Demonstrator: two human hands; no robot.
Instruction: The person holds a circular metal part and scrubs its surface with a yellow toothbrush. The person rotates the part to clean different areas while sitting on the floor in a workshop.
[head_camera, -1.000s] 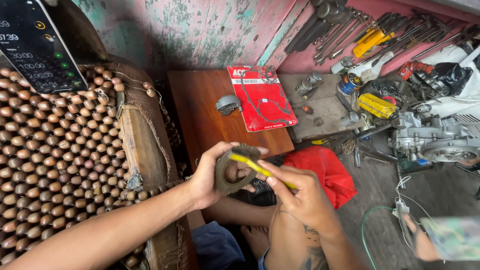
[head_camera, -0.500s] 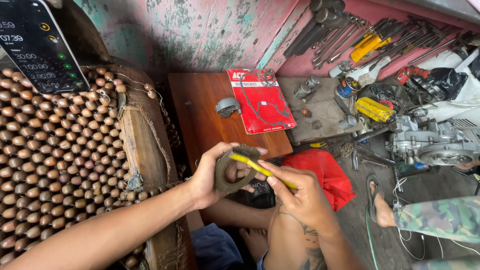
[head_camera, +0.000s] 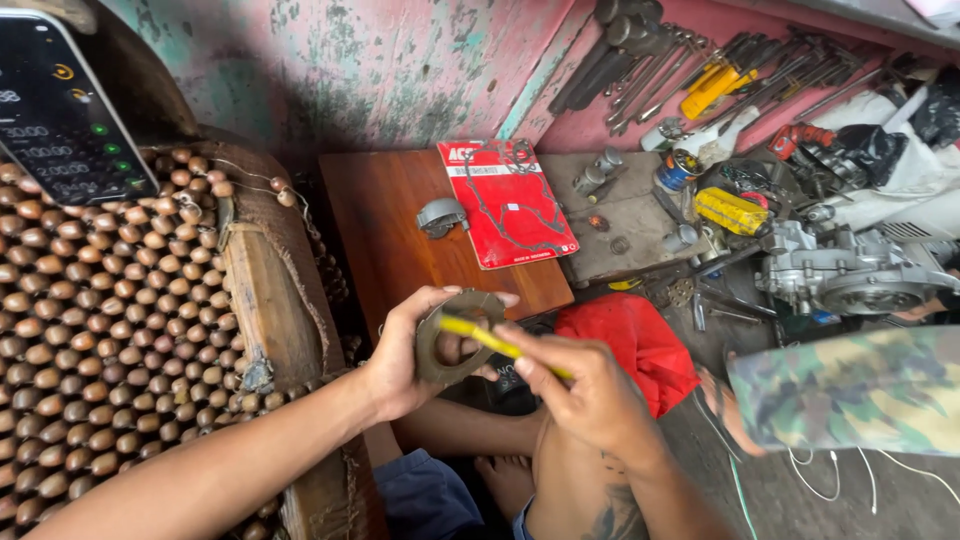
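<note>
My left hand (head_camera: 400, 355) grips a dark, worn ring-shaped friction plate (head_camera: 432, 348) upright in front of me. My right hand (head_camera: 585, 395) holds a thin yellow-handled tool (head_camera: 490, 340) whose tip rests against the upper edge of the ring. Both hands are over my lap, just in front of the small wooden table (head_camera: 385, 225).
On the table lie a grey metal part (head_camera: 442, 215) and a red gasket pack (head_camera: 507, 203). A seat covered in wooden beads (head_camera: 100, 330) with a phone (head_camera: 60, 110) fills the left. Tools (head_camera: 690, 70), an engine case (head_camera: 850, 275), a red cloth (head_camera: 630, 335); another person's camouflage leg (head_camera: 860, 390) at right.
Another person's camouflage-clad leg has moved in from the right, closer to me. My hands stay on the ring and the yellow tool, shifted slightly left in view.
</note>
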